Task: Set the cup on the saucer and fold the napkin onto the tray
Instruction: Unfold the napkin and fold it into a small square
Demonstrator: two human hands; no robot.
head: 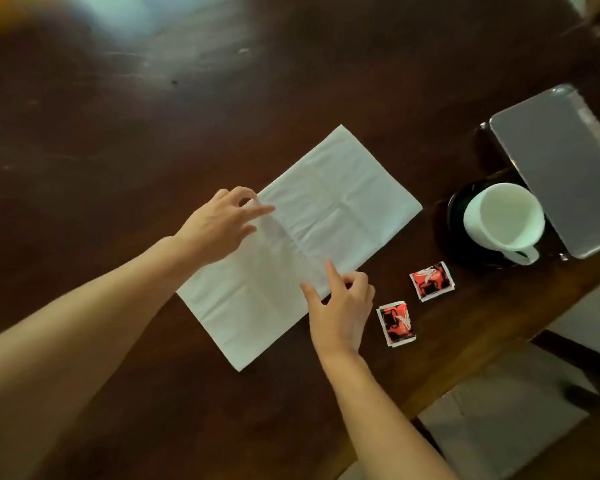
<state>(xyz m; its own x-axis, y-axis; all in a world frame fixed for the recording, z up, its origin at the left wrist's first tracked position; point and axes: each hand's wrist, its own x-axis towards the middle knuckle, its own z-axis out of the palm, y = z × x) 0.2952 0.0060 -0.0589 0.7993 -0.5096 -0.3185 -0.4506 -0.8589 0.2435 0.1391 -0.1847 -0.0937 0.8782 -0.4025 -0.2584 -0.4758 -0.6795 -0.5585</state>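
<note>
Currently napkin flat on tabletop, beside tray; cup on saucer. Left hand and right hand: fingers loose, pressing, gripping nothing. Risk: thin paper slips, fold skews.

The surface is dark wood, polished and faintly scuffed. The napkin is thin white paper, matt and creased. The tray looks like brushed metal. The cup is smooth white ceramic on a glossy black saucer. Two sachets look printed and shiny.
</note>
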